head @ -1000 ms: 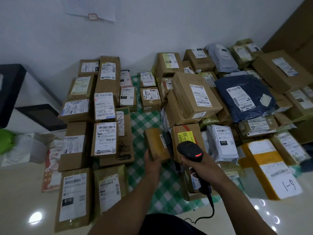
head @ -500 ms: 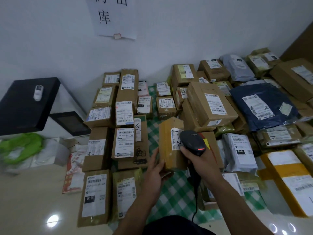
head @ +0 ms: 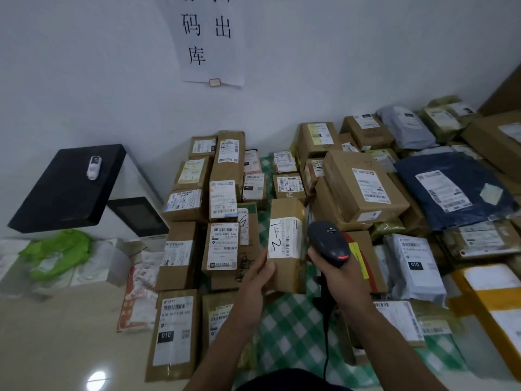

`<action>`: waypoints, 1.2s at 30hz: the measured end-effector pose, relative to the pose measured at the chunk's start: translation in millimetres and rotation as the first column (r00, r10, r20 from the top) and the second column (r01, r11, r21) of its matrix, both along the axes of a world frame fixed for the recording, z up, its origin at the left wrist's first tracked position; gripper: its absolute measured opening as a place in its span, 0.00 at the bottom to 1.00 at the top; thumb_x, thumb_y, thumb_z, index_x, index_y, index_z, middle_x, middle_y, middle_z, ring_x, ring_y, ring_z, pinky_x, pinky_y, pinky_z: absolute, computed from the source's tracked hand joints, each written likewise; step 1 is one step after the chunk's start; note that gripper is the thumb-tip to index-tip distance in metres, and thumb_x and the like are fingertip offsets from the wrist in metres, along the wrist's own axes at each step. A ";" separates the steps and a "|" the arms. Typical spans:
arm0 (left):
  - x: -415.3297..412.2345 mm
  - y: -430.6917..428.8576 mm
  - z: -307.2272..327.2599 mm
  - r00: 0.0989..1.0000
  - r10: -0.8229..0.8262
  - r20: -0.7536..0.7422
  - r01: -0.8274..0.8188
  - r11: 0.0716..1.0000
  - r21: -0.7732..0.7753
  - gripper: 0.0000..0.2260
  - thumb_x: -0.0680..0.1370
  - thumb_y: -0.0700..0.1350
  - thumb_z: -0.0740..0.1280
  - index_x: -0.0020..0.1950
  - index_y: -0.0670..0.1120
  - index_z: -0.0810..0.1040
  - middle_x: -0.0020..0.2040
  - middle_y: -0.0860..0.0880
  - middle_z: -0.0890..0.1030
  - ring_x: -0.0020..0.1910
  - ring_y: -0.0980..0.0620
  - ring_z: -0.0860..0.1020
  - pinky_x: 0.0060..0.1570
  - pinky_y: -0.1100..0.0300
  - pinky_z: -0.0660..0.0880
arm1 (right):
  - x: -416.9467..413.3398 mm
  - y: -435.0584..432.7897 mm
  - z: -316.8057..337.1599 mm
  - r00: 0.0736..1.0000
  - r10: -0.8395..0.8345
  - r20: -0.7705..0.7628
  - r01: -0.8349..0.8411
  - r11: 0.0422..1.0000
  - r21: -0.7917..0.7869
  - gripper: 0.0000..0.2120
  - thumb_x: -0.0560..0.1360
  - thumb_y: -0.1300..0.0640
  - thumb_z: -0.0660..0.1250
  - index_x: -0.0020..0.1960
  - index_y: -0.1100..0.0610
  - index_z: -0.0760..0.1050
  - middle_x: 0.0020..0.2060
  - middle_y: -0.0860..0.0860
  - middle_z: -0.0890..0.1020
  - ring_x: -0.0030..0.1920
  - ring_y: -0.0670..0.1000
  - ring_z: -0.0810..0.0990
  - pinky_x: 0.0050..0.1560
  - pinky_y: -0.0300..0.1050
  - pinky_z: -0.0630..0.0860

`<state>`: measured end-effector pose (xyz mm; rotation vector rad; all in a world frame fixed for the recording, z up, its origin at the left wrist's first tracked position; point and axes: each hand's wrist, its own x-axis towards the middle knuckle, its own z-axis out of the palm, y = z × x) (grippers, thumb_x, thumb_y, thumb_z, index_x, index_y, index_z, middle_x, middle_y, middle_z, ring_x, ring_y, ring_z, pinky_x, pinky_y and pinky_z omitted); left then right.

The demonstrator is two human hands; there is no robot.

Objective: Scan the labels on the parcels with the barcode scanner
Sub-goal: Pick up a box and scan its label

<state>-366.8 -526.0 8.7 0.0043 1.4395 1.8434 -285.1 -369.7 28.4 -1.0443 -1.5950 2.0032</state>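
Brown cardboard parcel (head: 286, 244), seemingly stiff and light, is being gripped at its lower edge by the left hand (head: 256, 280); black barcode scanner (head: 328, 244) is being held in the right hand (head: 341, 277).

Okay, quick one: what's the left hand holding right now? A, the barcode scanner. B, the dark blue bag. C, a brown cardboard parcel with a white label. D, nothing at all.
C: the left hand grips the lower edge of an upright brown parcel, while the right hand holds the barcode scanner beside it.
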 end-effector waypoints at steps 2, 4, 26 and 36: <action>1.2 0.9 -1.3 0.999 0.017 -0.035 -0.018 1.000 -0.021 0.20 0.80 0.49 0.68 0.73 0.58 0.76 0.69 0.52 0.80 0.68 0.49 0.78 0.69 0.41 0.74 | -0.2 -1.4 0.7 1.000 0.014 -0.008 -0.014 1.000 0.023 0.21 0.74 0.60 0.78 0.64 0.48 0.80 0.53 0.42 0.87 0.57 0.47 0.85 0.52 0.50 0.81; 4.4 2.5 2.7 0.991 -0.006 -0.131 -0.001 0.999 -0.052 0.21 0.83 0.43 0.66 0.73 0.62 0.74 0.68 0.55 0.81 0.67 0.53 0.79 0.67 0.47 0.76 | 1.0 -2.7 0.6 0.999 0.035 -0.009 -0.034 0.996 0.077 0.23 0.72 0.63 0.79 0.64 0.49 0.80 0.53 0.41 0.87 0.56 0.44 0.85 0.56 0.47 0.80; -62.7 10.8 23.4 0.688 -0.131 -0.714 -0.239 0.888 -0.393 0.37 0.70 0.47 0.82 0.74 0.66 0.71 0.67 0.60 0.76 0.68 0.51 0.72 0.61 0.45 0.80 | 18.7 13.5 35.0 0.898 0.341 0.278 -0.422 0.847 0.324 0.21 0.76 0.54 0.77 0.67 0.49 0.77 0.46 0.43 0.86 0.40 0.45 0.86 0.44 0.38 0.77; -69.2 17.0 26.6 0.566 -0.243 -0.788 -0.278 0.843 -0.460 0.34 0.73 0.39 0.78 0.76 0.54 0.72 0.75 0.57 0.71 0.64 0.59 0.58 0.63 0.65 0.59 | 11.4 11.7 51.7 0.834 0.403 0.376 -0.529 0.777 0.342 0.23 0.75 0.49 0.77 0.67 0.42 0.74 0.51 0.42 0.85 0.46 0.42 0.85 0.46 0.37 0.76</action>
